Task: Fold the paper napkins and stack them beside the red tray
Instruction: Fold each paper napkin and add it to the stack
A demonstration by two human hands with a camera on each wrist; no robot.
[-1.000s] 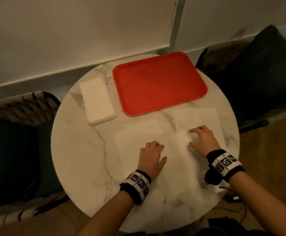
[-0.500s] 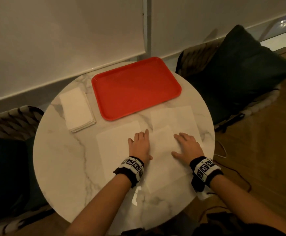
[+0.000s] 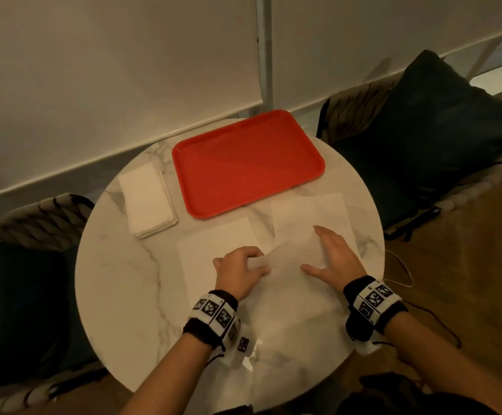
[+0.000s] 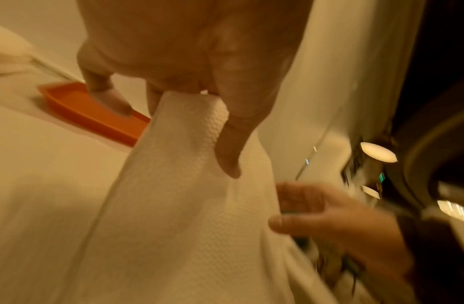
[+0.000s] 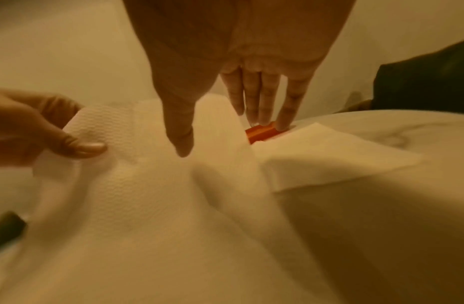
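Observation:
Three unfolded white napkins lie on the round marble table. My left hand pinches the left edge of the nearest napkin and lifts it; in the left wrist view the napkin hangs from my fingers. My right hand is over the same napkin's right part with straight, spread fingers. A second napkin lies flat under my left hand, a third napkin beyond my right hand. The red tray sits at the back, with a stack of folded napkins to its left.
Dark cushions and woven chairs flank the table left and right. A white wall and blind stand close behind the tray. A thin cable runs on the wooden floor at the right.
My left hand went from lying flat on the napkin to pinching its left edge and raising it. My right hand has moved a little farther up the sheet. The head view shifted.

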